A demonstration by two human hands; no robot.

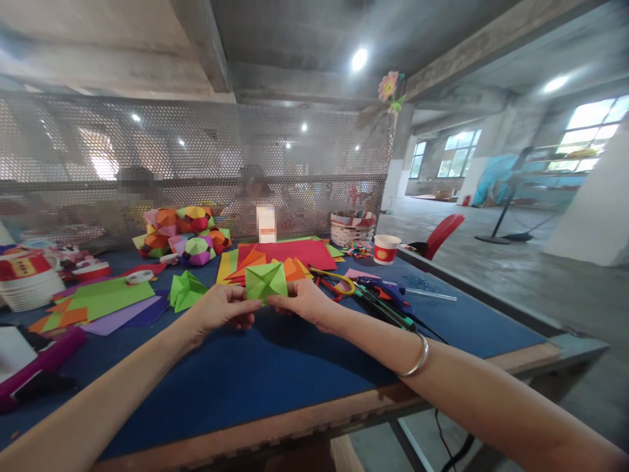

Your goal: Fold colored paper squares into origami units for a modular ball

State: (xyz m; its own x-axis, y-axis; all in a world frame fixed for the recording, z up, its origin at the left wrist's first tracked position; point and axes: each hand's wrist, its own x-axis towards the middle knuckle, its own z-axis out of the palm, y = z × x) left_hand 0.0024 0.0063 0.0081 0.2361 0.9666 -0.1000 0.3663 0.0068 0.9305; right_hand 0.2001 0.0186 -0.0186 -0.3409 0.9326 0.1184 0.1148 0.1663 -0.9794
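A green folded paper square with crossing creases is held up over the blue table mat. My left hand pinches its lower left edge between thumb and fingers. On the opposite side, my right hand, with a silver bangle further up the arm, grips the lower right edge. Another green folded paper piece sits on the mat left of my left hand. Behind the held square lie orange folded papers and red paper sheets.
Colourful folded paper balls stand at the back left. Stacked paper cups and green sheets are at left. To the right lie yellow-handled scissors, a blue glue gun, a paper cup and a woven basket.
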